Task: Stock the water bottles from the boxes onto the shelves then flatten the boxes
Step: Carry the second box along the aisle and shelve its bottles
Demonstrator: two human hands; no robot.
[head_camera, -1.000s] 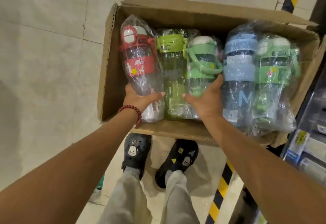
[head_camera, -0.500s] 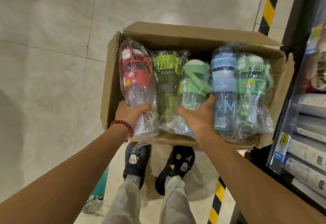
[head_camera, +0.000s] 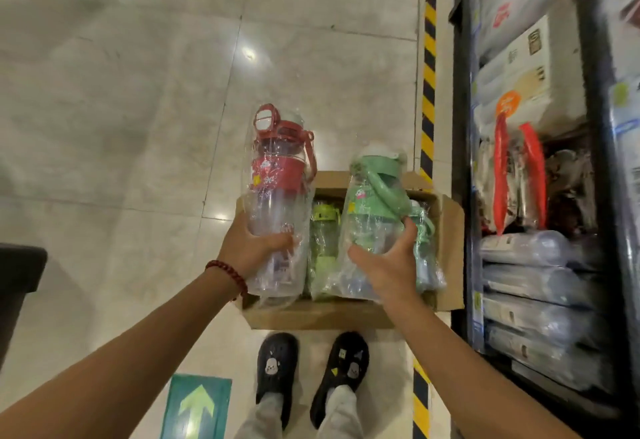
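Your left hand [head_camera: 252, 248] curls round the lower body of a clear plastic-wrapped bottle with a red lid [head_camera: 278, 196], held upright above the open brown cardboard box [head_camera: 450, 241]. Your right hand [head_camera: 388, 265] grips a wrapped green-lidded bottle [head_camera: 374, 203] the same way. More wrapped bottles [head_camera: 323, 241] lie in the box beside the black shelf unit [head_camera: 588, 127].

Single head-worn wide-angle view, looking steeply down from standing height. Floor [head_camera: 138, 127] fills left and far; shelves [head_camera: 540, 196] run along right edge; cardboard box [head_camera: 450, 231] near, just beyond feet.
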